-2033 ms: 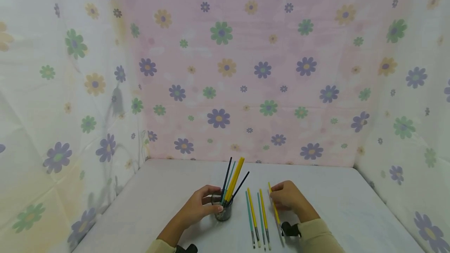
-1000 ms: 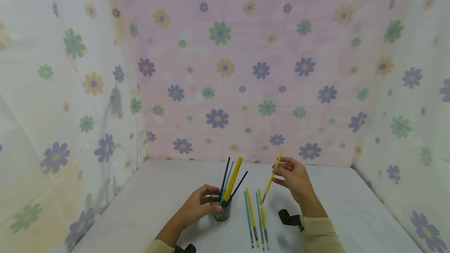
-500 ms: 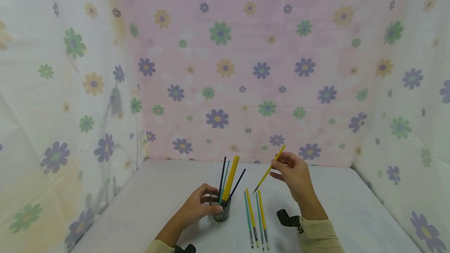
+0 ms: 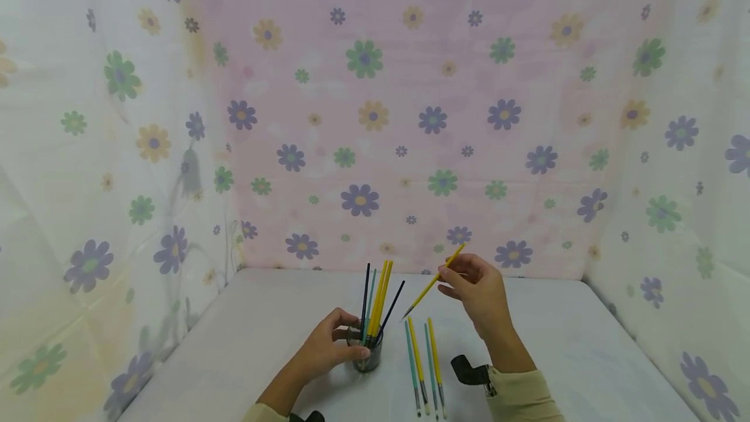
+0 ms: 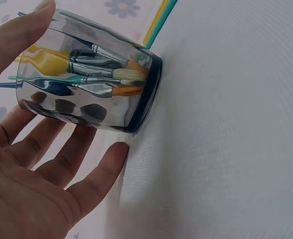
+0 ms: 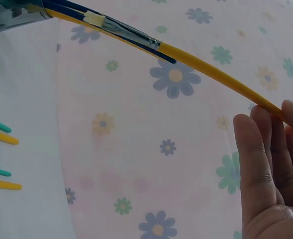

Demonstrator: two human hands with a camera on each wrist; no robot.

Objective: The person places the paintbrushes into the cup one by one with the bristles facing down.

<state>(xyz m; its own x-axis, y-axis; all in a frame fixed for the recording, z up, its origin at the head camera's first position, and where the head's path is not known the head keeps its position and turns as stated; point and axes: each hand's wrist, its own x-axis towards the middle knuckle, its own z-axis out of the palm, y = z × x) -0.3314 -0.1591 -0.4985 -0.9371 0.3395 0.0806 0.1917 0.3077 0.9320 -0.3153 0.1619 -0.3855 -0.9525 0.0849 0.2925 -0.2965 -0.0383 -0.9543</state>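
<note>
yellow paintbrush now nearer the glass

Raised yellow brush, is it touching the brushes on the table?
Apart: the right wrist view shows a clear gap between the raised brush and the lying brushes.

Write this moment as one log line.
left hand: holds clear cup of brushes | right hand: pinches yellow brush | table: four loose brushes

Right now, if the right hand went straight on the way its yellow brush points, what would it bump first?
Probably the glass: the yellow brush in the right hand slants down toward it. The dark brush leaning out might get touched first, though; depth is hard to judge.
</note>
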